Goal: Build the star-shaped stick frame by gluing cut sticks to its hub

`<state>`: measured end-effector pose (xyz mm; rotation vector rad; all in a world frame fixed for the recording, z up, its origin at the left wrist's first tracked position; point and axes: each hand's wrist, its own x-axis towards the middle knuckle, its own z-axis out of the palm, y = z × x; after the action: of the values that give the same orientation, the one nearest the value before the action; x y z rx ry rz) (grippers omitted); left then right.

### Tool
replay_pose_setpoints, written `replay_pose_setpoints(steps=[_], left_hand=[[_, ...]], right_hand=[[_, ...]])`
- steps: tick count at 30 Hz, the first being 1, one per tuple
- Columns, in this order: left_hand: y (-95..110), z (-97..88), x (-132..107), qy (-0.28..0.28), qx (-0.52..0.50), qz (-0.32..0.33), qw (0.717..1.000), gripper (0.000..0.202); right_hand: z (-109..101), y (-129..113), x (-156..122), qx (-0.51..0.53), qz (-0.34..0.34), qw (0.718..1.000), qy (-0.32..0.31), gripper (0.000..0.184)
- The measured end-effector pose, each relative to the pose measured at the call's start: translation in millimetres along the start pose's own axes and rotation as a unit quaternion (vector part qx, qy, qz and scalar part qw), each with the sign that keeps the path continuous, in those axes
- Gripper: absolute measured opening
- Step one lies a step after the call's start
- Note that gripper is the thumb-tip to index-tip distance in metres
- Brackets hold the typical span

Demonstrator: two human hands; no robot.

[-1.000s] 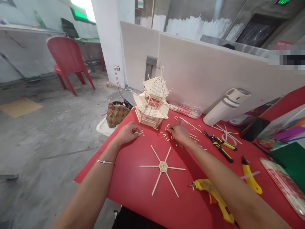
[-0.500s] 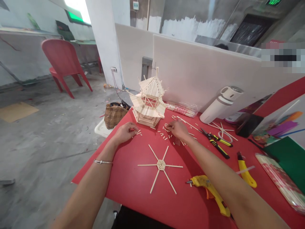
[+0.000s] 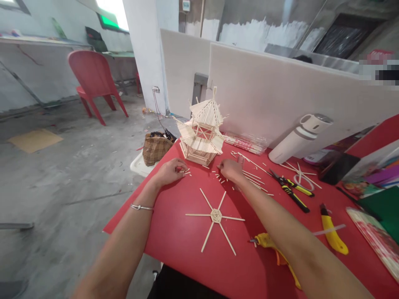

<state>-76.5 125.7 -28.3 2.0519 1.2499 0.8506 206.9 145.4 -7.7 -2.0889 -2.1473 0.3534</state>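
My left hand (image 3: 170,172) rests on the red table with its fingers curled together. Short cut stick pieces (image 3: 187,172) lie at its fingertips; whether any is between them is too small to tell. My right hand (image 3: 231,169) is closed in a pinch over more short pieces (image 3: 218,177), and what it pinches is hidden. Between and behind the hands stands a pagoda model (image 3: 204,137) built of wooden sticks. Nearer to me lies a flat six-armed stick frame (image 3: 216,215) with a small hexagonal centre. Beneath my right forearm is a yellow glue gun (image 3: 264,241), partly covered.
Cutting pliers (image 3: 293,193), a yellow utility knife (image 3: 332,232) and a white thermos (image 3: 299,139) are on the right. Loose long sticks (image 3: 254,178) lie beside my right hand. Bagged sticks (image 3: 246,143) lie behind. A checked bag (image 3: 156,149) sits off the table's left edge.
The view has shifted, so everything appears farther right. My right hand has moved slightly toward the left among the short pieces, uncovering long sticks beside it. My left hand stays by its small pile.
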Motion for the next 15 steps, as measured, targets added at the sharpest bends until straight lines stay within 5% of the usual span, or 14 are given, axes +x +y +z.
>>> replay_pose_setpoints(steps=[8, 15], left_hand=[[-1, -0.2, -3, -0.015, 0.026, -0.005, 1.000, 0.016], [-6, -2.5, -4, -0.033, 0.001, -0.005, 0.999, 0.016]], right_hand=[[7, -44, -37, 0.059, -0.204, 0.976, -0.037, 0.017], [24, -89, -25, 0.049, -0.283, 0.958, -0.011, 0.013]])
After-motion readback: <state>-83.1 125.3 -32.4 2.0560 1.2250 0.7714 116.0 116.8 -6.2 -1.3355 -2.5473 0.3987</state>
